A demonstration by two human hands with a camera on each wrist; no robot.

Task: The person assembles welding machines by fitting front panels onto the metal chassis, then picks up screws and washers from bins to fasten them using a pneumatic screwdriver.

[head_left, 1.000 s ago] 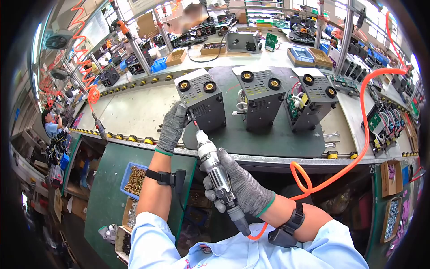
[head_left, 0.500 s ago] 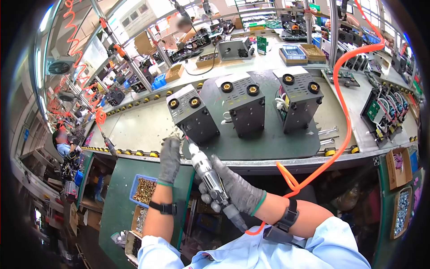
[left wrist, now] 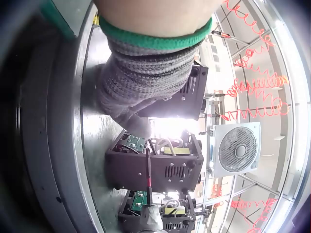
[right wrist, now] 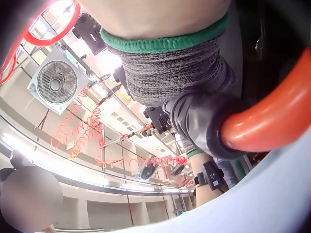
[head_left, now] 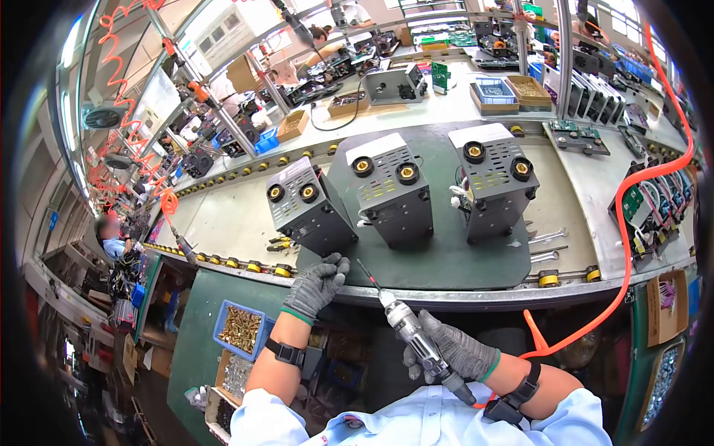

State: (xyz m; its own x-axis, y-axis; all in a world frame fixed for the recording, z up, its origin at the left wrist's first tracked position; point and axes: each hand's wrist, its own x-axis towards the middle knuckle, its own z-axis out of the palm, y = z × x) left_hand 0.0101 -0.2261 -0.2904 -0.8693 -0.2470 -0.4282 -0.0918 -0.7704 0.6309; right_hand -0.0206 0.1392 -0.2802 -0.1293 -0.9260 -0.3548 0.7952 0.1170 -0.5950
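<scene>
Three dark metal housings, the left (head_left: 316,212), middle (head_left: 394,201) and right (head_left: 497,189), stand in a row on a green board (head_left: 439,267), each with two round brass-centred sockets on top. My gloved left hand (head_left: 312,290) is by the left housing's near lower corner, fingers curled; whether anything is between them is hidden. In the left wrist view that hand (left wrist: 146,82) covers part of one housing. My gloved right hand (head_left: 457,346) grips a silver power screwdriver (head_left: 416,334), its bit pointing up-left, short of the housings. The right wrist view shows its dark rear end (right wrist: 201,121).
An orange air hose (head_left: 628,245) runs from the screwdriver's rear up the right side. Wrenches (head_left: 547,236) lie right of the board. Below left are a blue tray of brass screws (head_left: 239,328) and other parts boxes. Circuit boards (head_left: 647,201) stand at the right.
My left hand has come away from the left housing's left side toward its near lower corner, its fingers more curled. The screwdriver has moved right, its bit away from the left housing.
</scene>
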